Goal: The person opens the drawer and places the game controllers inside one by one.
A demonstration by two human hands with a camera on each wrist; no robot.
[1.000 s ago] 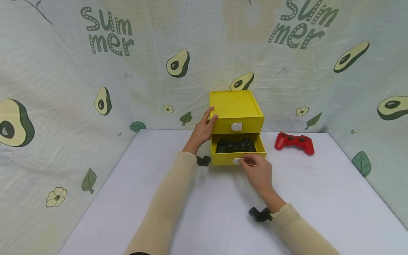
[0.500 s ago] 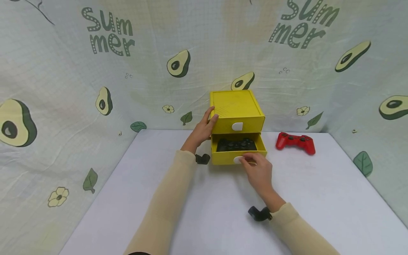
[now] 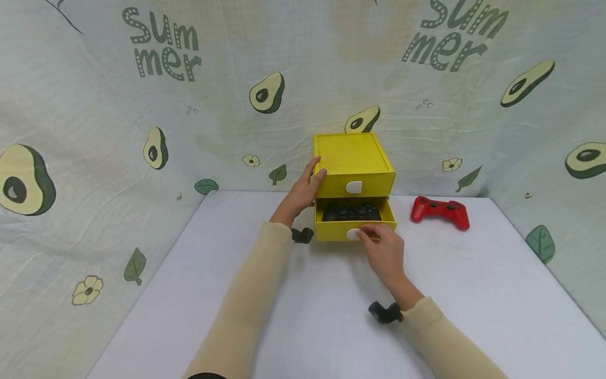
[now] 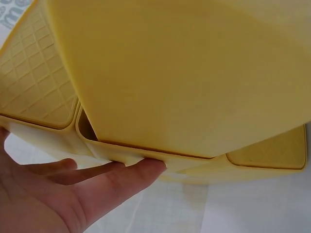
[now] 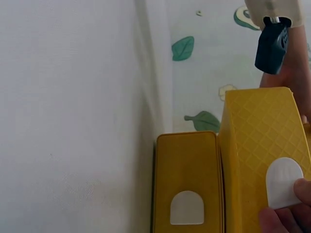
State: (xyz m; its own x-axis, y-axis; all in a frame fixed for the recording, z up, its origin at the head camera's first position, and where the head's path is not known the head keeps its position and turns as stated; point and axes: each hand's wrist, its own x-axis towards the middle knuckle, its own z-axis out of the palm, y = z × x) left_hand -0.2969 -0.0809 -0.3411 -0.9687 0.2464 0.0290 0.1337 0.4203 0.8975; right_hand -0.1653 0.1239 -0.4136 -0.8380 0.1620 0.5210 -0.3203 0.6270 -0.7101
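A yellow drawer cabinet [image 3: 350,152] stands at the back of the table, its pulled-out middle drawer [image 3: 331,231] holding a black game controller [image 3: 351,212]. My right hand [image 3: 385,252] pinches the white handle [image 5: 281,182] on that drawer's front. Against the cabinet's left side rests my left hand [image 3: 298,196], its fingers extended. The left wrist view has the thumb [image 4: 146,170] touching the cabinet's side wall beside the drawer opening. The top drawer [image 3: 331,185] is closed, and so is the bottom drawer [image 5: 187,165].
To the right of the cabinet, a red game controller [image 3: 440,211] lies on the white table [image 3: 473,284]. A printed cloth [image 3: 213,131] hangs behind the cabinet and along both sides.
The middle drawer has slid slightly inward, my right hand moving back with it on the handle. My left hand stays against the cabinet's side.
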